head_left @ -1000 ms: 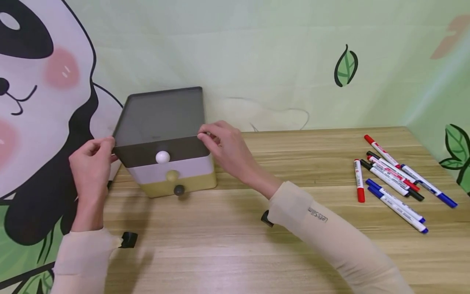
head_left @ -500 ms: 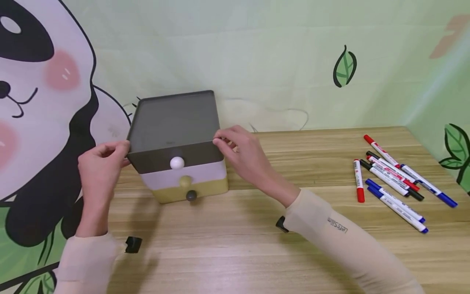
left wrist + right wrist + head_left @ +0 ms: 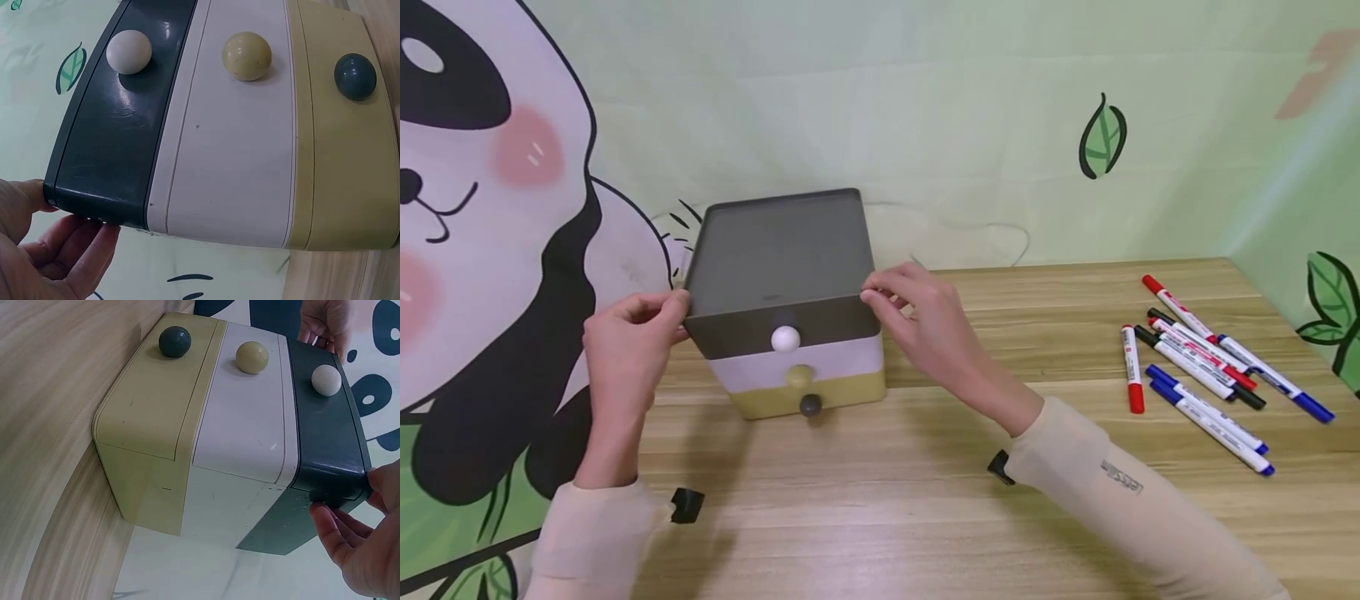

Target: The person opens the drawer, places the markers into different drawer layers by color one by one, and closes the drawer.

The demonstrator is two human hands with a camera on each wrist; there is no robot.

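A small three-tier drawer box [image 3: 793, 358] stands at the back left of the table, with a dark grey top tier, a pale lilac middle and a mustard-yellow bottom. White, yellow and dark round knobs line its front. My left hand [image 3: 628, 354] holds the upper front left corner, its thumb near the top edge and its fingers along the side in the left wrist view. At the opposite front corner, my right hand [image 3: 369, 537] grips the dark tier [image 3: 325, 431] between thumb and fingers. All the drawers are closed. Whether the box's base touches the table, I cannot tell.
Several red, black and blue markers [image 3: 1206, 358] lie loosely grouped on the wooden table [image 3: 880, 517] at the right. Behind the table hangs a pale green cloth [image 3: 962, 125] with a large panda print on the left.
Both hands have moved the drawer box to the right and slightly toward me, keeping their hold on its front corners. The markers have stayed in place.
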